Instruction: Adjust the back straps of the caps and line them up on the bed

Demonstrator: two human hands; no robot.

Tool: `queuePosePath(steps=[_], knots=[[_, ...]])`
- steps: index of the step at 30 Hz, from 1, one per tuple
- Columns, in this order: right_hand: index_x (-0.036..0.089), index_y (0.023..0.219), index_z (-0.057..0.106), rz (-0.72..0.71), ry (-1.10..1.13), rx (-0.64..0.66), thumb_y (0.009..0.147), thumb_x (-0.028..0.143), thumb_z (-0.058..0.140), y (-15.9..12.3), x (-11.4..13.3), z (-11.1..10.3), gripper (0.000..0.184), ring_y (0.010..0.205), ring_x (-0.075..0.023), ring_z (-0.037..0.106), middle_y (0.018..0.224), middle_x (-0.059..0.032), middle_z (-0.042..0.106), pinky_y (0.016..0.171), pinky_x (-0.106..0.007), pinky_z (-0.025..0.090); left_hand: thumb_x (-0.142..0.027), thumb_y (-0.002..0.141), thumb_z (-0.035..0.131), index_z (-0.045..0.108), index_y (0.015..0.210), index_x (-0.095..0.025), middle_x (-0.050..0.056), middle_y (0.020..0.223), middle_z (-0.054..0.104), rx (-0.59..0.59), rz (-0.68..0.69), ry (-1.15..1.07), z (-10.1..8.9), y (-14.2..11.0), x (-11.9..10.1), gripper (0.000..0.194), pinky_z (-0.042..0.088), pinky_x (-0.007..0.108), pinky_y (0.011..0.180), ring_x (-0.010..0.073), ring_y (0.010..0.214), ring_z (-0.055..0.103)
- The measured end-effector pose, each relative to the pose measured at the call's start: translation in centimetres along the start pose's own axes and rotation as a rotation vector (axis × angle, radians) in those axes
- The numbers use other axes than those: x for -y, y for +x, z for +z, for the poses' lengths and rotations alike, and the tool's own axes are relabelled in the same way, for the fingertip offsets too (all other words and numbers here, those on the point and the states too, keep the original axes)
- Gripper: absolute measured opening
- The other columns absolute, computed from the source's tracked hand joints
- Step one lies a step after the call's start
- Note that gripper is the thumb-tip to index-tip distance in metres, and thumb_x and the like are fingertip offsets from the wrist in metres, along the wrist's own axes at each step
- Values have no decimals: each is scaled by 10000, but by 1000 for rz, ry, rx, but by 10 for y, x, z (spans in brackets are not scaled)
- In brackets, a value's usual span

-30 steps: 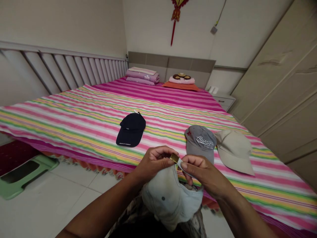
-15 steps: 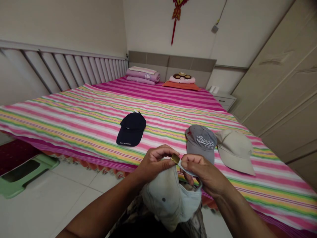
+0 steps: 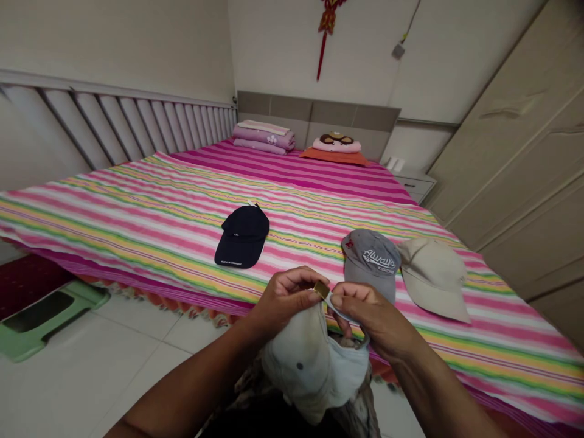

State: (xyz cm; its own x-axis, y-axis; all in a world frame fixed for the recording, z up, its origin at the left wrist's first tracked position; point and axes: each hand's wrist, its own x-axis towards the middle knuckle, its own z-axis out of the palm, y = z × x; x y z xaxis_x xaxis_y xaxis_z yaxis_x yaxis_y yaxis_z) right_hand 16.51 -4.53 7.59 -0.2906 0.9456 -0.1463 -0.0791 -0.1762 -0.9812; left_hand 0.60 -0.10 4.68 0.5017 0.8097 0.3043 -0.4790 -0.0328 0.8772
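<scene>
A pale, light-coloured baseball cap (image 3: pixel 301 359) rests at my lap, its back opening toward me and its strap raised. My left hand (image 3: pixel 289 298) pinches the brass-coloured buckle (image 3: pixel 321 289) at one end of the strap. Between the thumb and fingers of my right hand (image 3: pixel 365 310) is the cap's strap (image 3: pixel 335 304), close against the buckle. Whether the strap passes through the buckle I cannot tell. Beyond my hands, a navy cap (image 3: pixel 244 234) lies on the bed, with a grey cap (image 3: pixel 371 258) and a beige cap (image 3: pixel 433 277) side by side to the right.
The bed has a striped cover (image 3: pixel 137 213). Folded purple bedding (image 3: pixel 264 139) and a pink pillow with a bear face (image 3: pixel 337 145) lie by the headboard. A green stool (image 3: pixel 50 316) stands on the tiled floor at left; a wardrobe (image 3: pixel 515 152) is at right.
Both hands stay at the buckle and strap with only a very slight shift left. The cap's strap loop has drawn in slightly on the right. The other caps lie still.
</scene>
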Motion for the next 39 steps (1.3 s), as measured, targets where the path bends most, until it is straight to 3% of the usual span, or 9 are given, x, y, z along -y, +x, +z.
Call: queuePosePath(steps=[7, 14, 21, 27, 32, 39], knots=[[144, 611, 571, -17, 27, -10, 725, 370, 613, 0, -3, 2, 256, 413, -76, 415, 422, 30, 504, 466, -221, 322, -236, 685, 664, 646, 839, -143, 28, 779, 573, 52, 8, 8, 0, 0, 1, 180, 407, 228, 679, 104, 720, 524], [152, 606, 557, -23, 28, -28, 714, 399, 618, 2, -2, 4, 276, 403, -77, 418, 430, 32, 502, 461, -225, 321, -227, 721, 623, 632, 851, -146, 38, 812, 565, 56, 90, 197, -4, 0, 1, 153, 391, 265, 748, 131, 785, 519], [155, 622, 534, -24, -71, -40, 705, 379, 633, 1, 4, 2, 258, 463, -83, 450, 514, 16, 537, 473, -225, 349, -291, 658, 676, 614, 828, -142, 37, 807, 569, -38, 63, 89, -5, 0, 5, 235, 394, 251, 712, 132, 764, 520], [157, 639, 542, 5, 5, -69, 685, 380, 652, 3, 0, 8, 253, 426, -71, 425, 524, 21, 535, 414, -207, 307, -323, 667, 664, 590, 832, -136, 32, 776, 546, 7, 22, 55, -3, 0, 7, 261, 387, 232, 656, 113, 705, 504], [159, 656, 543, 4, -13, -73, 693, 388, 646, 3, -1, 7, 254, 456, -79, 449, 549, 14, 547, 432, -208, 327, -301, 680, 648, 592, 831, -141, 46, 790, 556, 4, 115, 130, -7, 1, 7, 227, 396, 272, 730, 146, 785, 516], [154, 646, 556, -3, 47, -108, 658, 358, 681, 4, -1, 9, 240, 427, -70, 428, 499, 22, 543, 435, -198, 314, -326, 667, 656, 602, 816, -142, 38, 762, 565, 6, 65, 143, -7, 1, 9, 243, 394, 284, 748, 157, 793, 523]])
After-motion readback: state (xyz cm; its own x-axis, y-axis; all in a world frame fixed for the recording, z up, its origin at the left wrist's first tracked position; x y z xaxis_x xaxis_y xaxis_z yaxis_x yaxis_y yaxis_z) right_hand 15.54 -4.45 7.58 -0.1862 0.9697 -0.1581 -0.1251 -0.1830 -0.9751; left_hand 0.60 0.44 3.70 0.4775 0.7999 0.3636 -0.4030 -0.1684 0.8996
